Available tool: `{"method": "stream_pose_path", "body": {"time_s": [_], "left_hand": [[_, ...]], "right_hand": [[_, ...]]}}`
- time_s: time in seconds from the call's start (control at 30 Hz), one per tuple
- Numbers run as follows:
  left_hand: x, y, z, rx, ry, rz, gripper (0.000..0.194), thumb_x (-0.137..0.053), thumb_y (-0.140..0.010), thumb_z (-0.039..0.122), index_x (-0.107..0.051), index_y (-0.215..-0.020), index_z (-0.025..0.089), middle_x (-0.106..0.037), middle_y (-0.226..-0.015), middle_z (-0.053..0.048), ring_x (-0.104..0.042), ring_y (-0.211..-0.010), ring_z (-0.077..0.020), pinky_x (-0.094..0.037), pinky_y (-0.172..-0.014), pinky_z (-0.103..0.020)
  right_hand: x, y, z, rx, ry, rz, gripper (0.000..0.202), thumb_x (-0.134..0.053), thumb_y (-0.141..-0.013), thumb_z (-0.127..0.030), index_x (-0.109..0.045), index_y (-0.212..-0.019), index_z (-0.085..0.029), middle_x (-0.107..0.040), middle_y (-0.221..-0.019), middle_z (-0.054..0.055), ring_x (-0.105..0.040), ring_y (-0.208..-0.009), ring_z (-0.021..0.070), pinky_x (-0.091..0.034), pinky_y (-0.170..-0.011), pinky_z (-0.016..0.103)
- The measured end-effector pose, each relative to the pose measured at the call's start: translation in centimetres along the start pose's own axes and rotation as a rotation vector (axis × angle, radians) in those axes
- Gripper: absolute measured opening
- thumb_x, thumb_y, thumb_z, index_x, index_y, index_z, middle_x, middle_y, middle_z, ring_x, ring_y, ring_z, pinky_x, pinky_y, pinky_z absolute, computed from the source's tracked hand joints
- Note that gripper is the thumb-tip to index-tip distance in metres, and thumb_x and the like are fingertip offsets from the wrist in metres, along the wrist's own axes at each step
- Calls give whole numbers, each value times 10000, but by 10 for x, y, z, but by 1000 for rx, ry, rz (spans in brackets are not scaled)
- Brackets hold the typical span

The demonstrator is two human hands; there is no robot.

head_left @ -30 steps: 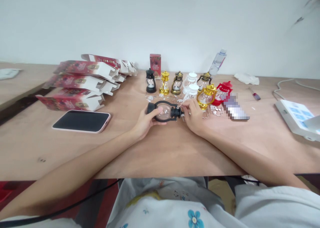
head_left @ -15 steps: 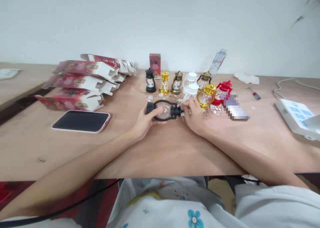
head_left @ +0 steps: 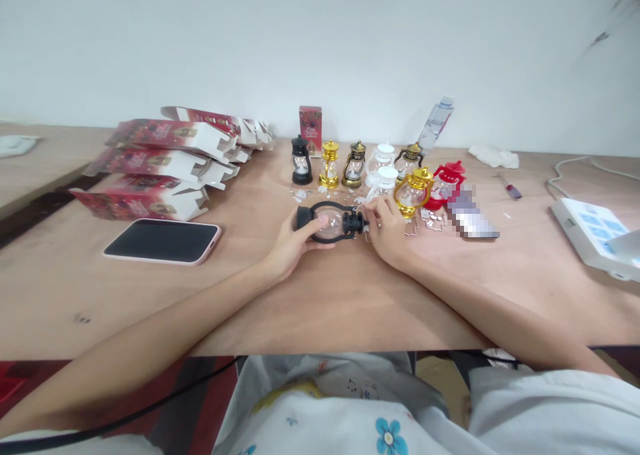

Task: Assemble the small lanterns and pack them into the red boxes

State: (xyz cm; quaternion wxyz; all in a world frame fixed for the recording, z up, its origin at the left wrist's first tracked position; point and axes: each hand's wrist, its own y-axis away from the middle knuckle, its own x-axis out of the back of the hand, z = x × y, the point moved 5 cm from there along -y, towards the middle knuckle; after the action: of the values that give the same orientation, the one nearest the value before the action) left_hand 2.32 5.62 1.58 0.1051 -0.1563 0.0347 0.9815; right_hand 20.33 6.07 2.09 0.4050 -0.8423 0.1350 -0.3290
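Note:
A black lantern (head_left: 331,223) with a clear globe lies on its side in my left hand (head_left: 295,242), its base toward the left. My left thumb presses across the globe. My right hand (head_left: 387,228) is closed at the lantern's top end, fingertips pinched by its cap; what they grip there is too small to make out. Just beyond the hands several small lanterns stand upright: a black one (head_left: 301,162), gold ones (head_left: 329,165), bronze ones (head_left: 354,165), white ones (head_left: 384,156) and a red one (head_left: 445,185). Small flat pieces and wire hooks (head_left: 434,220) lie scattered between them.
Red printed cartons (head_left: 155,158) are piled at the left, behind a phone (head_left: 163,242). A red box (head_left: 311,130) and a tilted water bottle (head_left: 436,125) stand by the wall. On the right are a small screwdriver (head_left: 513,190), a tissue (head_left: 494,156) and a white device (head_left: 595,238).
The black lantern and both hands have shifted very slightly to the right. The hold on the lantern looks the same, and the other things have stayed in place.

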Motion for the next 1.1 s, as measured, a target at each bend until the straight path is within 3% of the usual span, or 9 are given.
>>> {"method": "stream_pose_path", "body": {"time_s": [0.17, 0.33, 0.43, 0.57, 0.77, 0.87, 0.93, 1.0, 1.1], "left_hand": [[-2, 5, 3, -113, -120, 3, 417, -790, -639, 351, -463, -828, 173, -582, -944, -25, -620, -880, -220, -619, -629, -378], [0, 7, 5, -211, -303, -70, 415, -775, -655, 401, -442, -778, 188, -506, -784, 12, -564, -720, -160, -560, -576, -292], [4, 7, 13, -365, -505, -61, 364, -761, -674, 399, -486, -782, 186, -478, -735, 19, -506, -686, -132, -496, -619, -253], [4, 8, 26, -557, -688, -57, 346, -743, -674, 406, -502, -773, 179, -493, -724, 22, -485, -687, -129, -442, -659, -255], [21, -7, 39, -635, -807, 128, 374, -738, -668, 392, -541, -902, 175, -609, -873, -14, -575, -812, -162, -456, -708, -271], [30, -17, 42, -660, -954, 196, 376, -742, -671, 404, -593, -935, 182, -635, -940, -34, -585, -816, -169, -450, -684, -275], [32, -20, 43, -692, -1035, 212, 395, -754, -663, 414, -619, -956, 186, -636, -955, -41, -581, -794, -166, -450, -667, -274], [32, -22, 40, -689, -1023, 193, 421, -763, -660, 420, -631, -985, 187, -640, -973, -47, -583, -791, -164, -459, -663, -271], [29, -22, 27, -574, -766, 107, 484, -784, -636, 419, -618, -1020, 174, -651, -1023, -62, -607, -880, -185, -491, -736, -288]], "right_hand": [[-3, 0, 3, -29, -28, -29, 167, -430, -862, -138, -455, -732, -240, -505, -796, 31, -517, -749, 189, -466, -694, 347], [-3, 1, 10, -105, -87, -39, 134, -486, -782, -106, -500, -725, -226, -534, -773, 29, -529, -721, 188, -455, -639, 326], [-2, 2, 10, -126, -80, -33, 118, -508, -796, -142, -508, -708, -221, -554, -762, 26, -538, -698, 177, -456, -626, 317], [-3, 1, 13, -226, -175, -15, 41, -500, -839, -209, -539, -826, -211, -611, -783, 22, -592, -691, 166, -496, -646, 317], [3, -4, 23, -290, -227, 104, 146, -566, -849, -325, -475, -902, -223, -630, -782, 8, -637, -692, 164, -545, -655, 324], [7, -3, 14, -177, -163, 149, 126, -570, -864, -307, -482, -891, -221, -625, -762, 8, -645, -672, 156, -555, -629, 303], [11, 1, 0, -8, -93, 169, 70, -562, -880, -259, -509, -896, -217, -643, -763, 14, -658, -678, 151, -559, -629, 285], [10, 7, -19, 229, -40, 103, 63, -543, -894, -196, -538, -954, -217, -688, -828, 31, -685, -752, 153, -569, -674, 277], [6, 18, -43, 554, -11, -93, 245, -508, -900, -120, -515, -1131, -199, -695, -1079, 95, -672, -996, 173, -574, -815, 305]]}}
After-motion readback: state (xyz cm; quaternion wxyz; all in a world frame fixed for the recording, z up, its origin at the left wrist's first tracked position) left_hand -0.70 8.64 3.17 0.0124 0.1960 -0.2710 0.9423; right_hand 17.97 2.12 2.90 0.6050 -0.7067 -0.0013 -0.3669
